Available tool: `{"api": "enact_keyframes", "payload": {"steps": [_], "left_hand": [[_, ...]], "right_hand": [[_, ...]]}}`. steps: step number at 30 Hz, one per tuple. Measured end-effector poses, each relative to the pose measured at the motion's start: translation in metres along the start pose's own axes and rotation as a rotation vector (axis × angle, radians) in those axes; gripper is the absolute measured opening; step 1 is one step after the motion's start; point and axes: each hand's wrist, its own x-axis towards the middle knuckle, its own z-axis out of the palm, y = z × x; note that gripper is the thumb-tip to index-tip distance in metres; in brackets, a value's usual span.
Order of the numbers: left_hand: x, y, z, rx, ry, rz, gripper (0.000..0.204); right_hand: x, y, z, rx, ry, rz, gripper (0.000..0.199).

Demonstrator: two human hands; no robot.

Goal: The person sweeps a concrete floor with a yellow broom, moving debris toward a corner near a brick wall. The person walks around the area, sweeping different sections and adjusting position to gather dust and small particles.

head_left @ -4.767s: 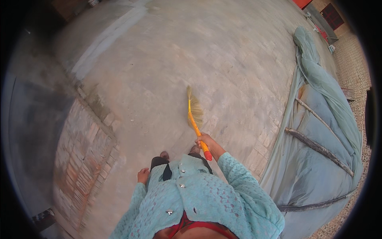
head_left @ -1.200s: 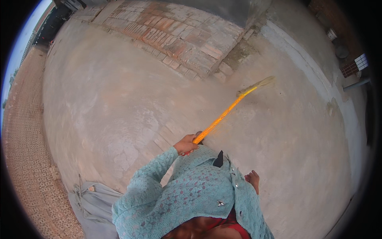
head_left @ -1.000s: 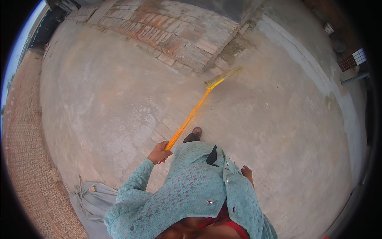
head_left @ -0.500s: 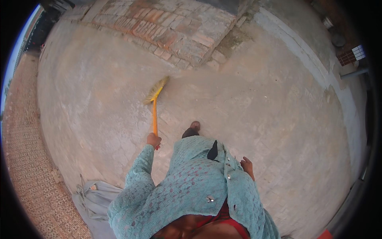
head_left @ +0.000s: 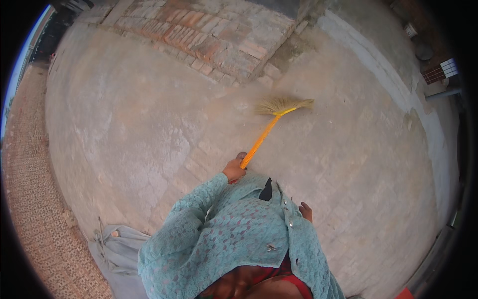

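Note:
My left hand is shut on the orange handle of a broom. The handle slants up and to the right, and its straw-coloured bristle head rests on the paved ground ahead of me. My right hand hangs beside my body at the edge of my teal knitted sleeve, holding nothing, and only part of it shows. One foot peeks out just by the broom handle.
A raised strip of red and grey bricks runs across the far side of the paved yard. A grey cloth or tarp lies crumpled at lower left beside a patterned tiled strip. A pale concrete edge curves along the right.
The broom swept from far right across to the left, and its head has now swung back to the right. My left hand keeps its hold on the handle; my right hand stays at my side.

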Motion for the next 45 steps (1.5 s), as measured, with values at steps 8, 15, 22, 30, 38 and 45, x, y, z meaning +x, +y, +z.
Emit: {"api": "enact_keyframes", "payload": {"steps": [8, 15, 22, 30, 38, 45], "left_hand": [[-0.085, -0.046, -0.038, -0.044, 0.211, -0.039, 0.052], [-0.084, -0.094, -0.057, -0.114, 0.427, -0.231, 0.034], [0.013, -0.076, -0.036, -0.202, 0.416, -0.229, 0.019], [0.036, 0.026, 0.032, -0.125, -0.091, -0.056, 0.022], [-0.009, 0.105, 0.045, -0.413, -0.365, 0.140, 0.018], [-0.043, 0.118, 0.035, -0.507, -0.298, 0.297, 0.030]], "right_hand": [[0.011, -0.002, 0.007, 0.067, -0.021, 0.025, 0.047], [0.007, 0.005, 0.007, 0.071, -0.018, 0.027, 0.048], [0.000, 0.004, 0.002, -0.003, -0.022, -0.071, 0.049], [0.013, -0.027, 0.016, 0.099, -0.112, -0.065, 0.055], [0.037, -0.167, 0.113, 0.783, -0.515, -0.038, 0.030], [0.000, -0.235, 0.137, 0.993, -0.670, -0.075, 0.014]]}}
